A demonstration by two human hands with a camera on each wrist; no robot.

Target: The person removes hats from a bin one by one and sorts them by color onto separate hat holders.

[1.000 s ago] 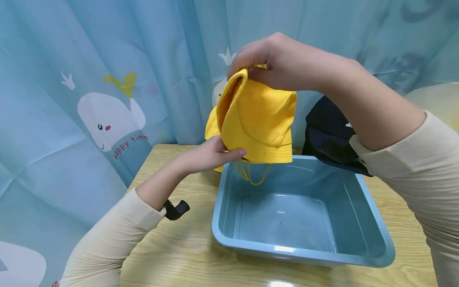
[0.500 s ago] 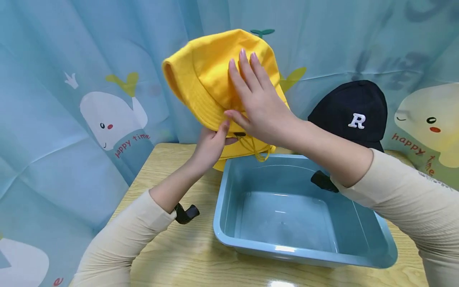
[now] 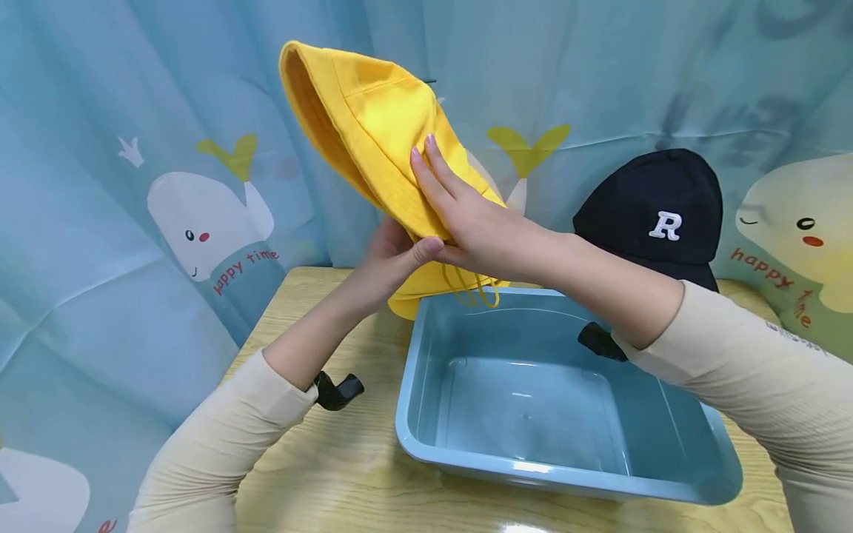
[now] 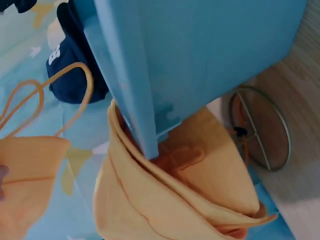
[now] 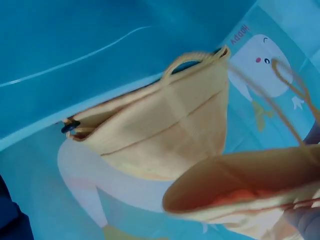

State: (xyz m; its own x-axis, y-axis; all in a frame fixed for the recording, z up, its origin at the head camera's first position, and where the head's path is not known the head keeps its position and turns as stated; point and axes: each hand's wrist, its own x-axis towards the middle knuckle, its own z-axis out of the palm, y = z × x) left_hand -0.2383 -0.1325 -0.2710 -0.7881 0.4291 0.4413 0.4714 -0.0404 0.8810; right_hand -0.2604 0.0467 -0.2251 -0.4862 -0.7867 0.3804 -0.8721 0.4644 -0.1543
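Observation:
A yellow bucket hat is held up tilted above the back left of the bin, its opening facing left. My left hand pinches its lower brim, thumb in front and the blurred fingers behind. My right hand lies along the crown with straight fingers; its thumb is hidden. Yellow cord loops dangle below. Behind it, partly covered, a second yellow hat shows beside the bin; the left wrist view shows that hat more fully. In the right wrist view the held hat appears at lower right.
A blue plastic bin stands on the wooden table. Behind its right side is a black cap with a white R. A metal ring base sits by the second hat. A patterned blue curtain hangs behind.
The held hat has turned and moved up and left. My right hand has gone from gripping its top to lying against the crown. My left hand still grips the brim.

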